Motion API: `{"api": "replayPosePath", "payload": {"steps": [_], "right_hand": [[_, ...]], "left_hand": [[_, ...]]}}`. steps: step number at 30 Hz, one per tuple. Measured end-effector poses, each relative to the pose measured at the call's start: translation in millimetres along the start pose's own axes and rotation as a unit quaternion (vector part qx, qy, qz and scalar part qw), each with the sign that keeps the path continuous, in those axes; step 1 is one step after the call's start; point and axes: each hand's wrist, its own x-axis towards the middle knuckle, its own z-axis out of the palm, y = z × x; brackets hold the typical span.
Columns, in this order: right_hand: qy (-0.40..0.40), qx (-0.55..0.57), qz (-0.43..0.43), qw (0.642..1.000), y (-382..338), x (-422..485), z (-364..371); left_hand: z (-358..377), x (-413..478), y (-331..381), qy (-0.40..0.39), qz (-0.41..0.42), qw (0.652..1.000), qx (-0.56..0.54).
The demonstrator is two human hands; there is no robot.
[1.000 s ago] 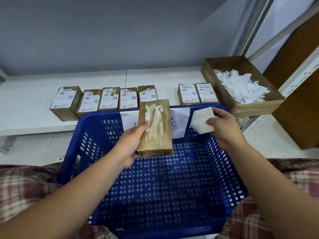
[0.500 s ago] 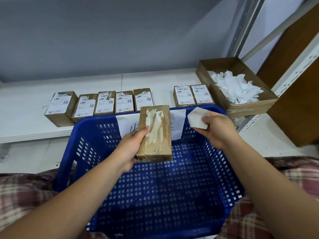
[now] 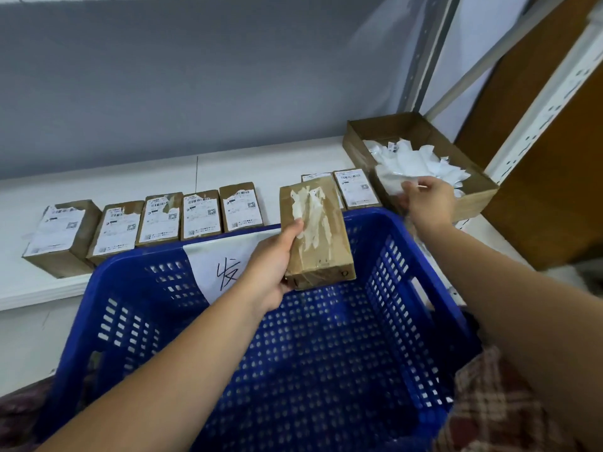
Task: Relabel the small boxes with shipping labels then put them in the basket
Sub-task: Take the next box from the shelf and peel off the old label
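Currently, item in hand: one small box (image 3: pixel 318 236), brown, its broad face bearing only torn white residue and no fresh label. We find it gripped by the left hand (image 3: pixel 270 265), thumb on top and fingers wrapped under its left edge, held above the far rim of the blue basket (image 3: pixel 137 257). Its long axis runs away from us, far end pointing at the white shelf (image 3: pixel 130 177), residue face up.

Right hand (image 3: pixel 429 203): at the cardboard carton (image 3: pixel 408 127) of white scraps (image 3: pixel 417 164). Whether its fingers pinch a scrap or only touch one we cannot tell.

Progress, as we judge it: early. No box shows inside the basket. Seven boxes with printed labels (image 3: pixel 199 215) stand in a row on the shelf. The held box lacks its new label.
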Motion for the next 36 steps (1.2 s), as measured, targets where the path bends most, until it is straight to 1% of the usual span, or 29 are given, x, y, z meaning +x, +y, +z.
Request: {"api": "replayPosePath", "payload": {"steps": [3,6,10,13,15,17,20,21,23,24,26,28,32,36], "right_hand": [[0.081,-0.077,-0.027,0.993,7,27,-4],[0.101,-0.121,-0.037,0.987,20,54,-3],[0.062,-0.171,-0.065,0.981,37,78,7],[0.005,-0.198,-0.076,0.977,46,88,15],[-0.044,-0.236,-0.076,0.968,52,91,20],[-0.080,-0.310,-0.072,0.945,59,96,24],[-0.098,-0.486,-0.089,0.864,69,104,29],[-0.102,-0.508,-0.079,0.851,70,105,31],[-0.114,-0.515,-0.042,0.848,68,108,33],[-0.125,-0.526,-0.031,0.841,65,108,33],[-0.151,-0.556,-0.022,0.817,61,112,31],[-0.172,-0.564,-0.022,0.807,57,117,30],[-0.176,-0.559,-0.013,0.810,57,118,32],[-0.113,-0.549,-0.046,0.827,63,109,37]], "left_hand": [[10,16,3,-0.014,-0.001,1.000,-0.008],[18,33,5,-0.013,-0.007,1.000,-0.013],[27,52,4,-0.013,-0.021,0.999,-0.030],[36,63,1,-0.017,-0.030,0.999,-0.035],[40,68,-1,-0.026,-0.033,0.999,-0.035],[43,73,-3,-0.037,-0.035,0.998,-0.035],[46,78,-7,-0.040,-0.044,0.998,-0.028],[47,80,-9,-0.039,-0.047,0.998,-0.026],[49,82,-12,-0.036,-0.056,0.998,-0.024],[49,83,-14,-0.034,-0.060,0.997,-0.024],[51,83,-17,-0.029,-0.066,0.997,-0.020],[52,84,-21,-0.024,-0.071,0.997,-0.021],[55,83,-26,-0.016,-0.075,0.997,-0.026],[55,82,-26,-0.007,-0.069,0.997,-0.023]]}}
